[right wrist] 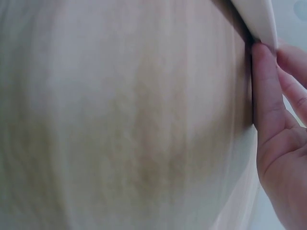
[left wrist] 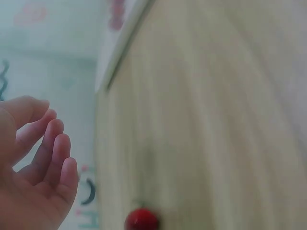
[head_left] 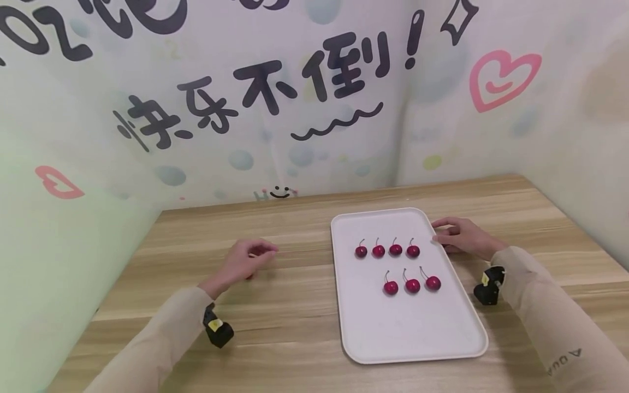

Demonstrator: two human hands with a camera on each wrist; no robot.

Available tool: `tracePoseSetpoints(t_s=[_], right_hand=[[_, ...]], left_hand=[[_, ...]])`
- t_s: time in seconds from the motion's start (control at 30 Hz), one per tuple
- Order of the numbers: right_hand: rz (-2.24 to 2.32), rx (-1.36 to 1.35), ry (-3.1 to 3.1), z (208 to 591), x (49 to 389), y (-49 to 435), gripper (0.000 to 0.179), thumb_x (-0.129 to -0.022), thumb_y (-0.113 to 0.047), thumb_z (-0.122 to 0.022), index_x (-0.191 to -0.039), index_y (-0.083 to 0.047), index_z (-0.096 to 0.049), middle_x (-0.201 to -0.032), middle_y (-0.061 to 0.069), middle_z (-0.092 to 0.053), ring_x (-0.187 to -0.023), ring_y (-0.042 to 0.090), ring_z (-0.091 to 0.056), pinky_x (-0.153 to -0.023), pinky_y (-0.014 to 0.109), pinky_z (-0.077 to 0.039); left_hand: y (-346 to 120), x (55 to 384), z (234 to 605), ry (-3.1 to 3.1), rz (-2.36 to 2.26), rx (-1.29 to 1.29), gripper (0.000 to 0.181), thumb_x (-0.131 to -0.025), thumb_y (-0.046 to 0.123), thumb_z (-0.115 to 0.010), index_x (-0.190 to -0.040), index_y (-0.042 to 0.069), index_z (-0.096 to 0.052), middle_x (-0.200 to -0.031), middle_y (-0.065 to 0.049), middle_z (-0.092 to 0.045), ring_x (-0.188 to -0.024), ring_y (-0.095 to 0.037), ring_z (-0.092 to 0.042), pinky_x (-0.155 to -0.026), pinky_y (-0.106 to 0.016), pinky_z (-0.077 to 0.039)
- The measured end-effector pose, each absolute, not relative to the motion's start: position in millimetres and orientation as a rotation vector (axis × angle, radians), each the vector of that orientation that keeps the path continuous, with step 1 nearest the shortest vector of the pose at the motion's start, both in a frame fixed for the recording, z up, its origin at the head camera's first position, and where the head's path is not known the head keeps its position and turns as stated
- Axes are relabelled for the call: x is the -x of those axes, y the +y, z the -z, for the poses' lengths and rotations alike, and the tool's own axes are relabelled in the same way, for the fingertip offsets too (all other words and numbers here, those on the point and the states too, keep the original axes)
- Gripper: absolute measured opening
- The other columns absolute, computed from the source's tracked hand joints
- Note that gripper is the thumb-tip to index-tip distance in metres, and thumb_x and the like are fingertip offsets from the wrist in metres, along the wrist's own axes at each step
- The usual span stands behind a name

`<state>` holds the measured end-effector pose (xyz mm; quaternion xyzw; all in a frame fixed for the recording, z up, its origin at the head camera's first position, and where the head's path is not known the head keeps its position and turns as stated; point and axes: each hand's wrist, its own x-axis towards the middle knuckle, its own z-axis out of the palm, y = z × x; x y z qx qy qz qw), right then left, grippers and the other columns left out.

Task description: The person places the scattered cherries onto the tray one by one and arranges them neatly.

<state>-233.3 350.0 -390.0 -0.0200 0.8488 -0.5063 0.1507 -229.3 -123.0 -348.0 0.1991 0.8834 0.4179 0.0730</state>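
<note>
My left hand (head_left: 245, 259) hovers over the wooden table left of the tray, its fingers loosely bent and nothing showing between them. Below it on the table lies a red cherry (left wrist: 142, 220), mostly hidden by the hand in the head view. My right hand (head_left: 464, 237) holds the right rim of a white rectangular tray (head_left: 378, 333) near its far corner. In the right wrist view a fingertip (right wrist: 261, 52) sits right against the tray's outer edge. Two rows of stemmed cherries lie on the tray: several in the far row (head_left: 378, 251), three in the nearer row (head_left: 412, 286).
The wooden table (head_left: 290, 327) reaches back to a printed wall cloth (head_left: 275, 164) with dark lettering and hearts. Cloth also borders the table at left and right. A small black camera is strapped to each wrist, the left one (head_left: 218, 330) close above the table.
</note>
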Motion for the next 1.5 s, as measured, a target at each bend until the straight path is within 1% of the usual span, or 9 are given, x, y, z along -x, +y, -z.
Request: tracePoseSetpoints(t_s=[0.17, 0.37, 0.5, 0.63, 0.77, 1.03, 1.23, 1.5], right_hand=[[1.451, 0.055, 2.444, 390, 234, 351, 0.056, -0.085, -0.018, -0.060, -0.128, 0.008, -0.034, -0.110, 0.029, -0.051, -0.088, 0.024, -0.060, -0.075, 0.035, -0.048], [1.436, 0.055, 2.445, 390, 233, 351, 0.057, -0.085, -0.020, -0.060, -0.128, 0.007, -0.034, -0.110, 0.028, -0.051, -0.089, 0.024, -0.060, -0.076, 0.034, -0.048], [1.442, 0.059, 2.447, 389, 232, 351, 0.057, -0.085, -0.020, -0.060, -0.127, 0.007, -0.035, -0.109, 0.027, -0.052, -0.089, 0.025, -0.060, -0.076, 0.035, -0.048], [1.459, 0.050, 2.442, 389, 232, 350, 0.055, -0.085, -0.018, -0.060, -0.126, 0.008, -0.035, -0.109, 0.028, -0.052, -0.089, 0.025, -0.061, -0.075, 0.035, -0.048], [1.465, 0.041, 2.435, 389, 233, 350, 0.054, -0.085, -0.018, -0.060, -0.126, 0.007, -0.036, -0.109, 0.028, -0.052, -0.088, 0.024, -0.061, -0.075, 0.035, -0.048], [1.469, 0.064, 2.431, 390, 233, 351, 0.055, -0.085, -0.019, -0.060, -0.126, 0.007, -0.036, -0.109, 0.028, -0.052, -0.089, 0.025, -0.061, -0.075, 0.035, -0.048], [1.457, 0.046, 2.433, 390, 233, 351, 0.056, -0.084, -0.020, -0.061, -0.127, 0.006, -0.036, -0.111, 0.028, -0.051, -0.090, 0.026, -0.061, -0.075, 0.035, -0.048], [1.457, 0.053, 2.436, 390, 233, 351, 0.055, -0.085, -0.019, -0.060, -0.127, 0.007, -0.036, -0.109, 0.027, -0.052, -0.088, 0.025, -0.061, -0.075, 0.035, -0.048]], left_hand=[[-133, 240, 350, 2.696, -1.240, -0.475, 0.026, -0.087, 0.019, -0.057, -0.103, -0.001, -0.061, -0.094, -0.010, -0.062, -0.085, -0.020, -0.054, -0.070, -0.029, -0.045], [-141, 248, 366, 2.706, -1.165, -0.356, 0.022, -0.086, 0.016, -0.058, -0.101, 0.000, -0.062, -0.093, -0.008, -0.062, -0.083, -0.019, -0.055, -0.071, -0.030, -0.046], [-146, 248, 372, 2.718, -1.133, -0.378, 0.020, -0.084, 0.013, -0.060, -0.098, -0.001, -0.063, -0.090, -0.009, -0.063, -0.083, -0.020, -0.055, -0.074, -0.033, -0.046], [-149, 248, 376, 2.700, -1.072, -0.411, 0.020, -0.081, 0.011, -0.063, -0.096, -0.002, -0.063, -0.088, -0.009, -0.062, -0.078, -0.018, -0.055, -0.067, -0.029, -0.046], [-151, 248, 380, 2.669, -1.069, -0.408, 0.024, -0.080, 0.011, -0.064, -0.099, -0.003, -0.061, -0.087, -0.009, -0.060, -0.076, -0.017, -0.054, -0.062, -0.026, -0.045], [-153, 248, 382, 2.656, -1.089, -0.457, 0.025, -0.078, 0.005, -0.064, -0.099, -0.007, -0.059, -0.085, -0.010, -0.058, -0.075, -0.018, -0.052, -0.065, -0.027, -0.043], [-154, 247, 382, 2.648, -1.107, -0.463, 0.020, -0.079, 0.001, -0.062, -0.097, -0.006, -0.059, -0.081, -0.007, -0.058, -0.072, -0.016, -0.050, -0.063, -0.026, -0.043], [-154, 247, 385, 2.637, -1.101, -0.447, 0.020, -0.080, 0.001, -0.060, -0.099, -0.005, -0.060, -0.079, -0.005, -0.058, -0.070, -0.014, -0.049, -0.063, -0.027, -0.042]])
